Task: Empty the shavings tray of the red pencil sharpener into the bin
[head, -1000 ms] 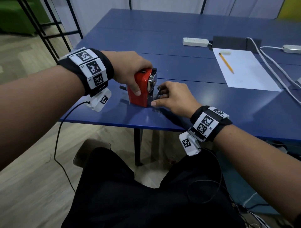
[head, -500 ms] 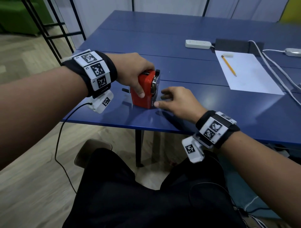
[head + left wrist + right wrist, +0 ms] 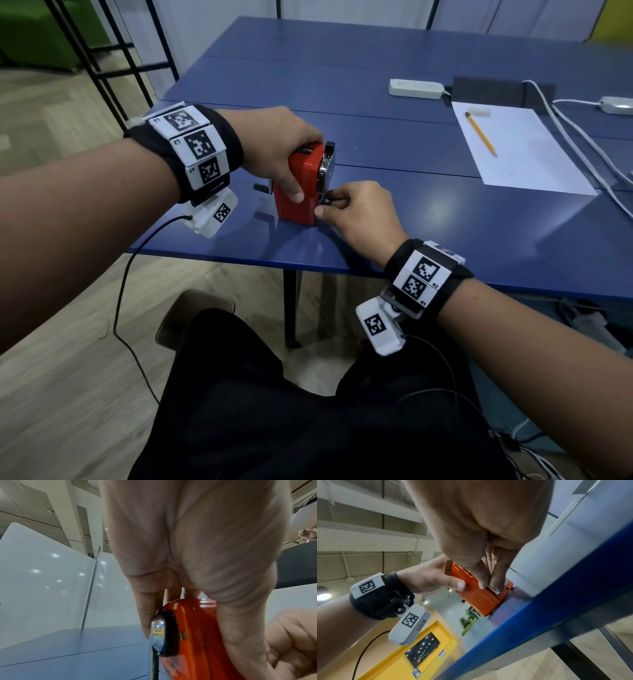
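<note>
The red pencil sharpener (image 3: 299, 192) stands near the front edge of the blue table (image 3: 445, 222). My left hand (image 3: 284, 154) grips its body from above, thumb on the near side, fingers over the top. In the left wrist view the sharpener (image 3: 193, 622) shows its chrome crank end. My right hand (image 3: 325, 204) pinches the shavings tray (image 3: 493, 589) at the low front of the sharpener (image 3: 479, 597), thumb and fingertips curled on its edge. The tray sits inside the body and is mostly hidden. No bin is clearly in view.
A white sheet (image 3: 520, 147) with a yellow pencil (image 3: 481, 133) lies at the right of the table. Behind it are a power strip (image 3: 416, 88) and white cables (image 3: 582, 137). A brown rounded object (image 3: 195, 318) sits on the floor under the table edge.
My right hand's fingers, lying beside the sharpener's base before, have curled and now pinch the tray front. The left hand keeps its hold on the body.
</note>
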